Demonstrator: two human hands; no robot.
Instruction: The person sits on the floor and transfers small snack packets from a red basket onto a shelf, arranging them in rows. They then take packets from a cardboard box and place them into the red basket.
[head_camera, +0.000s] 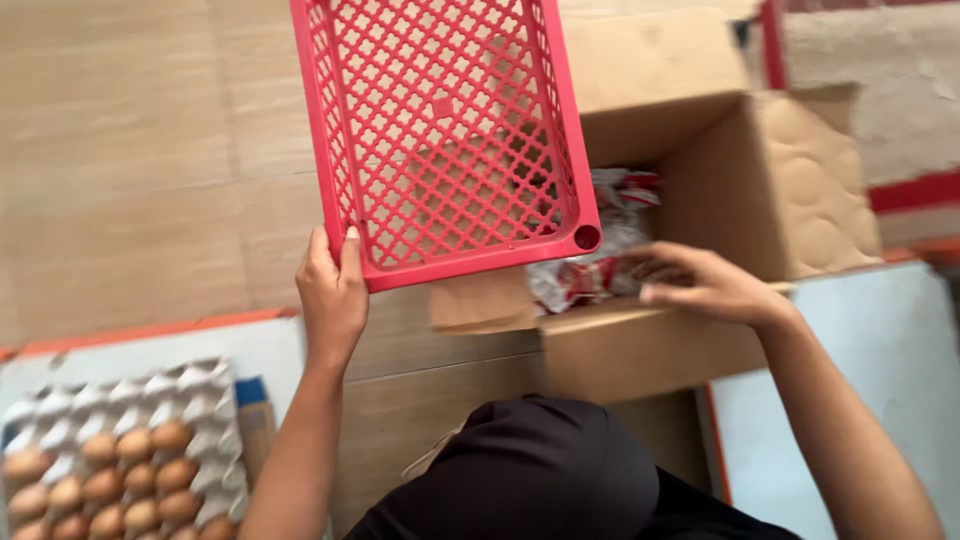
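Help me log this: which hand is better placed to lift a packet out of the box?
Right, probably. The right hand already lies on the packets in the box; the left hand grips the basket.

I take this for a small shop or its stockroom: a grey pulp tray of brown eggs sits by my left elbow, an open cardboard carton holds packaged goods in red and white wrappers, and a red plastic lattice crate hangs over a tan tiled floor
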